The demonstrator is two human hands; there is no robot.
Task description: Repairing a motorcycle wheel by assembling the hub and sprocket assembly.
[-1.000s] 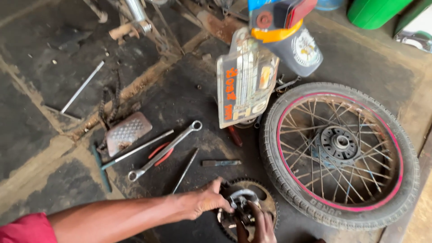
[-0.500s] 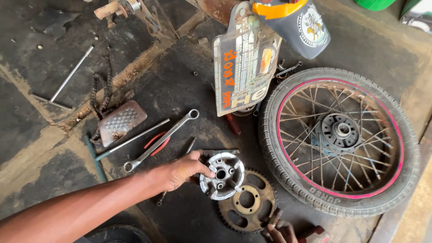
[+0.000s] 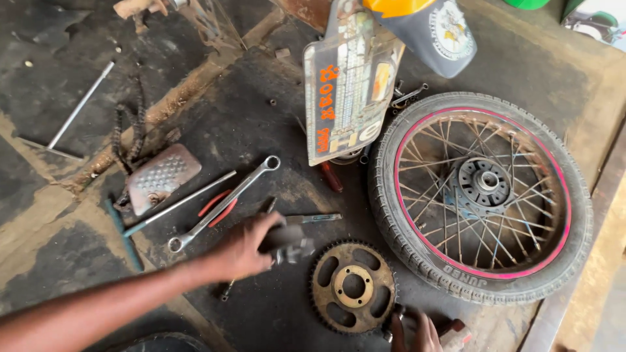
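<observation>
Floor (image 3: 261, 130): dark, oil-stained, cracked, with bare patches of dirt at the left; we work low over it.

Right hand (image 3: 417, 332): at the bottom edge, only fingertips in view; we cannot tell whether it grips anything. A reddish part (image 3: 453, 329) lies just beside it.

Sprocket (image 3: 353, 285): brass-toned, toothed, flat on the floor, just above the right hand.

Left hand (image 3: 244, 248): reaching in from the lower left, fingers closed on a grey hub part (image 3: 290, 244), blurred, just left of the sprocket.

Tools beside the left hand: a ring spanner (image 3: 225, 203), a long rod (image 3: 179, 203), red-handled pliers (image 3: 218, 205), a small flat tool (image 3: 313, 218).

Foot plate (image 3: 163, 177): dimpled metal, further left, with a chain (image 3: 127, 127) beyond it.

Wheel (image 3: 481, 195): spoked, tyred, rim edged pink, flat on the floor at the right.

Plate (image 3: 345, 85): rectangular, pale, orange painted characters down its left side, above the sprocket, partly over the wheel's edge.

Mudguard (image 3: 424, 29): dark with an orange band and a round white emblem, at the top.

Thin rod (image 3: 79, 105): far left.

Change: half a second ago we held the hub part over the sprocket; now it is carried off to the left and the sprocket lies uncovered. The view has shifted down slightly.
</observation>
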